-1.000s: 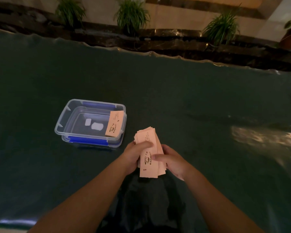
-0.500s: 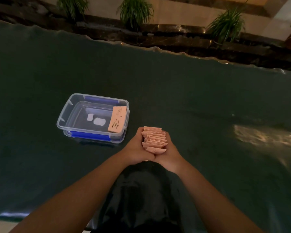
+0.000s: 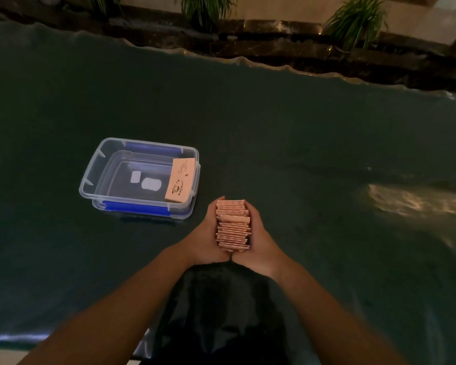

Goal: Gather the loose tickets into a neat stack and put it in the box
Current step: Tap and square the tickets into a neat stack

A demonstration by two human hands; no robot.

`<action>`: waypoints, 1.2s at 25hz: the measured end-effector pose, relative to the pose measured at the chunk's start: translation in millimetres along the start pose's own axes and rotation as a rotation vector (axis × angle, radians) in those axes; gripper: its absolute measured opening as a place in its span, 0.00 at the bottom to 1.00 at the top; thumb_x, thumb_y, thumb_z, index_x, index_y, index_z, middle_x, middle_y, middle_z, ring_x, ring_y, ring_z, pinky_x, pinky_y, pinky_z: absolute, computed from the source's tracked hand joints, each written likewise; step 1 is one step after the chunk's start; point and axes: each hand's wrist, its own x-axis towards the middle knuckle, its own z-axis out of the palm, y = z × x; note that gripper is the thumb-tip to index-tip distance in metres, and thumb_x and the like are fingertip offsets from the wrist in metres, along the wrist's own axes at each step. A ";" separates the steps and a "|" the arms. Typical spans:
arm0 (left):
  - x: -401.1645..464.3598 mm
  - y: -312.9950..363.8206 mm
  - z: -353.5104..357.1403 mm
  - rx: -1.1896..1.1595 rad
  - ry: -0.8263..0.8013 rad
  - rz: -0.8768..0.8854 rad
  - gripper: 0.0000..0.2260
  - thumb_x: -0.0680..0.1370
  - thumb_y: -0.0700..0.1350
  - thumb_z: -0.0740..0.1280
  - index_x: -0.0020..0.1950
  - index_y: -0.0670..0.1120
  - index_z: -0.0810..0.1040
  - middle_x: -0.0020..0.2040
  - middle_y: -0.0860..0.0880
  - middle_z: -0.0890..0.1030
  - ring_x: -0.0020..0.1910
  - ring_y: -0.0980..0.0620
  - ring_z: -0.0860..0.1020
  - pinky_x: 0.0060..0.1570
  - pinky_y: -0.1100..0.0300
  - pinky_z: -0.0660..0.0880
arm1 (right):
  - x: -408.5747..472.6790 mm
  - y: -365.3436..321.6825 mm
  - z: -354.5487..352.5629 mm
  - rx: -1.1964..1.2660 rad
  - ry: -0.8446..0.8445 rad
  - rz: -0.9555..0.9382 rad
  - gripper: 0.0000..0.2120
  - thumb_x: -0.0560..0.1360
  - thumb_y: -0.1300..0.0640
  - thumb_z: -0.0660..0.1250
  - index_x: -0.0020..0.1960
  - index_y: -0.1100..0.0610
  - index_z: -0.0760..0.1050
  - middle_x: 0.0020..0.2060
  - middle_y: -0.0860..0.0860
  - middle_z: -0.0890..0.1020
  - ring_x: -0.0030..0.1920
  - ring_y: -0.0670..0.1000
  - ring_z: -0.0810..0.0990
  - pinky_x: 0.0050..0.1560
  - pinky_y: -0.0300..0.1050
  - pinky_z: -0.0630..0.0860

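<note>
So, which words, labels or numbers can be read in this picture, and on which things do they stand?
"COFFEE": beside a cup drawing on the ticket leaning inside the box; the letters are small, so the reading is uncertain.
Small print at that ticket's far end: too small to read.
White stickers on the box floor: no readable text.
Stack of tickets between the hands: only edges show, no text.

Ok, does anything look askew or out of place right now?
Two things. The ticket stack, pressed between the left hand and right hand, has uneven edges. One ticket leans tilted against the right wall of the clear box, not flat.
</note>
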 end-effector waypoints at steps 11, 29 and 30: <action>-4.3 1.7 -5.4 0.059 0.001 0.016 0.66 0.63 0.54 0.84 0.81 0.61 0.33 0.78 0.57 0.64 0.77 0.61 0.64 0.75 0.58 0.59 | -4.7 -12.0 -4.0 -0.141 -0.008 -0.015 0.65 0.64 0.49 0.82 0.86 0.43 0.41 0.81 0.47 0.65 0.76 0.42 0.70 0.79 0.47 0.68; 4.2 1.6 -0.3 0.059 0.039 0.037 0.62 0.63 0.56 0.85 0.77 0.70 0.39 0.77 0.61 0.64 0.75 0.63 0.66 0.75 0.58 0.63 | -2.4 -2.8 -3.1 -0.110 0.026 -0.018 0.57 0.70 0.59 0.80 0.86 0.49 0.45 0.78 0.49 0.69 0.74 0.42 0.73 0.78 0.50 0.69; 4.6 -0.8 -1.4 0.051 0.026 0.020 0.68 0.61 0.57 0.86 0.77 0.69 0.32 0.80 0.59 0.60 0.78 0.62 0.62 0.75 0.58 0.60 | -2.5 -1.1 -2.2 -0.118 0.005 -0.023 0.60 0.68 0.54 0.80 0.86 0.50 0.43 0.80 0.48 0.66 0.75 0.39 0.71 0.79 0.48 0.67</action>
